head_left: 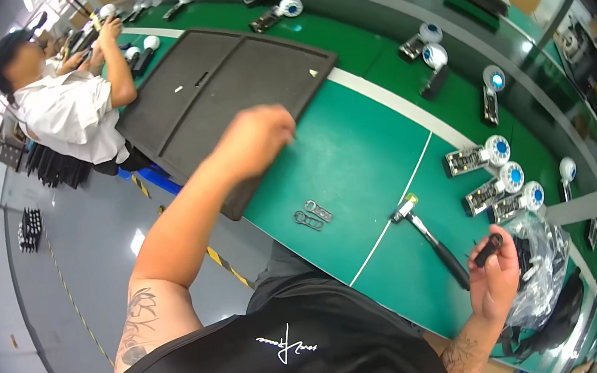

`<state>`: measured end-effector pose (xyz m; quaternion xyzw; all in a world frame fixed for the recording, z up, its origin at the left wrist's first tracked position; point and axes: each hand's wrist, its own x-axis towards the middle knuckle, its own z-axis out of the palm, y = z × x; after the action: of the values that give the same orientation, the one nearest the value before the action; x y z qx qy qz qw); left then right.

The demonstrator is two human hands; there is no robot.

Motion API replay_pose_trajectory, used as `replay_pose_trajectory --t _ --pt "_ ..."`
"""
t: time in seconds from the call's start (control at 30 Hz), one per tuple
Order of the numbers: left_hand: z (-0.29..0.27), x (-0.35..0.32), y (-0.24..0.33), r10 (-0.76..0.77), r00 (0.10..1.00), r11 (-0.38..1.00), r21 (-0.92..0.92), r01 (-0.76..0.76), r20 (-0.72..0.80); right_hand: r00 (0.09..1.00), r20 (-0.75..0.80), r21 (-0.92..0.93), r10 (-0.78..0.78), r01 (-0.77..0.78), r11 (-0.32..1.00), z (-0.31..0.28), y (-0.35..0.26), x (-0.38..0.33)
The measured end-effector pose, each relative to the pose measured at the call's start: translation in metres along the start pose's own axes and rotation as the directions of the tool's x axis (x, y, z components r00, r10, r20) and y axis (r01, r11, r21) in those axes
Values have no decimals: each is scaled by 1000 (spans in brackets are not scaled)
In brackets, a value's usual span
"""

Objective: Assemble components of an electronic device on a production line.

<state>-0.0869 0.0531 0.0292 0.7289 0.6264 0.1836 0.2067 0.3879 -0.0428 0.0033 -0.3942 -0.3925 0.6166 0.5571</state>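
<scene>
While the left hand [254,136] reaches out with its fingers curled, resting at the near edge of a dark grey tray [225,90] on the green table [355,156], the right hand [495,274] pinches a small black part [488,250] near the table's right end. Just beside that hand lie a clear plastic bag [543,267] and a black-handled tool [430,241]. Two small metal pieces [311,215] lie between the hands.
</scene>
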Motion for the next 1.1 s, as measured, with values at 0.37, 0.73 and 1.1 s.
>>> replay_pose_trajectory --t 0.37,0.73,1.1 --pt "78 30 102 203 975 967 139 -215 93 998 -53 83 -16 20 996 -6 -7 -9" --pt "172 125 227 170 935 946 214 -244 312 994 19 60 -109 108 992 8 -12 -25" --pt "213 174 267 146 950 962 185 -202 277 987 -21 66 -157 158 985 21 -10 -27"
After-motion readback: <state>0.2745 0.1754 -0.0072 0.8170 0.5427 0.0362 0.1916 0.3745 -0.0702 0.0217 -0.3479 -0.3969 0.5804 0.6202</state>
